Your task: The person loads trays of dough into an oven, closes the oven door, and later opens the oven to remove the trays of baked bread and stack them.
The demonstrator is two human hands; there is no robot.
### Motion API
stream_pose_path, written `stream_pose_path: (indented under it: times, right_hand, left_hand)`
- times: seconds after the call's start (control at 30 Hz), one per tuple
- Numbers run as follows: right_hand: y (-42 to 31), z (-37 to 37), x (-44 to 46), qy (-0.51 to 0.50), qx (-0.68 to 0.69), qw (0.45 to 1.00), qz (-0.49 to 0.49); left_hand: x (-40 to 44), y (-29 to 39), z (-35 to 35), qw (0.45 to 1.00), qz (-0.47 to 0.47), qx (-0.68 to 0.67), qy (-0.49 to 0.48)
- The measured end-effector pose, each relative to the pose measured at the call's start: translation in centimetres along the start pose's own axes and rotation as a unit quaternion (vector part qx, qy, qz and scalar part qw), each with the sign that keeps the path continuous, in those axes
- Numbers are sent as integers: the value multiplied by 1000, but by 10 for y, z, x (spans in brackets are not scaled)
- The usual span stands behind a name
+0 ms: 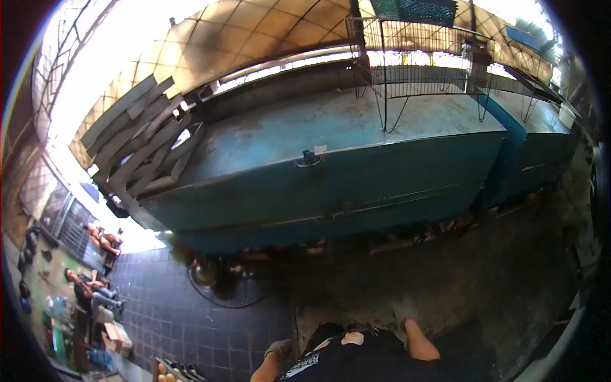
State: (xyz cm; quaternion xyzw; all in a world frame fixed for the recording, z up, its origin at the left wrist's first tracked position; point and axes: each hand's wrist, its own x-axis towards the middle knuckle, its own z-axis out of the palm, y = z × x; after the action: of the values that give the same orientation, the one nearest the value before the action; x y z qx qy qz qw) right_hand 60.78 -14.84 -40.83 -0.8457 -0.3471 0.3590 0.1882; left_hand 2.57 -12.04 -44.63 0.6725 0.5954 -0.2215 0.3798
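My left hand (279, 347) hangs low beside my dark shirt (356, 360), with a greyish covering that looks like a glove. Its fingers do not show clearly. On the other side of my body, my right hand (406, 325) is small and blurred at the end of the bare forearm, fingers hard to make out. Neither hand visibly touches anything. Ahead of me stands a long blue metal chest (331, 184) with a worn, flat lid and a latch (310, 156) at its front edge. Both hands are apart from it.
A wire rack (417, 60) stands on the chest, and grey angled metal pieces (143, 137) are stacked at its left end. Another blue chest (538, 149) adjoins on the right. People (95, 290) sit far left, near boxes (118, 337). A round object (207, 274) rests on dark tiles.
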Motion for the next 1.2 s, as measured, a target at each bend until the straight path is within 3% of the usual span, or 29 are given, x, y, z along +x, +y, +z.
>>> stream_pose_path:
  times: [0.03, 0.1, 0.17, 0.23, 0.3, 0.37, 0.4, 0.43, 0.47, 0.6, 0.63, 0.7, 0.73, 0.9, 0.97, 1.03, 1.1, 1.13, 1.2]
  right_hand:
    - [-51, -16, 22, 43, 42, 997, -46]
    - [-215, -100, -3, -2, 173, 974, -149]
    - [-313, -123, 23, 50, 191, 944, -264]
    - [-405, -141, 40, 165, 148, 870, -440]
    - [-487, -158, 47, 277, 64, 785, -550]
    - [-549, -163, 57, 366, 24, 714, -596]
    - [-570, -163, 64, 363, 25, 715, -597]
    - [-589, -161, 70, 321, -20, 763, -561]
    - [-601, -155, 74, 277, -65, 805, -520]
    - [-614, -142, 92, 238, -23, 813, -530]
    - [-618, -151, 94, 233, -28, 812, -534]
    - [-616, -156, 100, 139, -25, 824, -548]
    - [-617, -152, 102, 128, -26, 825, -550]
    - [-604, -122, 45, 279, -57, 778, -560]
    - [-581, -106, 33, 277, -36, 740, -611]
    - [-542, -88, 24, 234, -89, 765, -593]
    - [-525, -78, -6, 154, -70, 824, -541]
    - [-512, -68, -10, 153, -70, 827, -537]
    - [-481, -50, -11, 80, -77, 890, -443]
  left_hand:
    - [-8, 3, 3, 998, -24, -57, -10]
    - [-10, -3, 18, 992, -53, -116, -18]
    - [-4, -3, 32, 999, 19, -20, 35]
    - [0, 13, 40, 986, -63, -151, 33]
    - [0, 27, 41, 971, -83, -205, 91]
    - [0, 35, 40, 969, -64, -199, 133]
    - [0, 34, 39, 972, -38, -176, 154]
    - [3, 26, 45, 971, -41, -179, 152]
    - [7, 20, 52, 960, -92, -233, 127]
    - [-4, 6, 60, 930, -191, -305, 73]
    - [2, 2, 58, 928, -193, -312, 71]
    - [-3, -13, 57, 984, -86, -157, 5]
    - [-6, -24, 46, 982, -94, -164, 1]
    - [31, -85, -1, 979, -122, -158, 41]
    - [56, -108, -28, 978, -125, -159, 49]
    - [67, -127, -73, 973, -66, -189, 114]
    - [52, -130, -140, 953, 47, -212, 210]
    - [37, -122, -182, 941, 103, -206, 249]
    - [30, -124, -249, 924, 174, -184, 286]
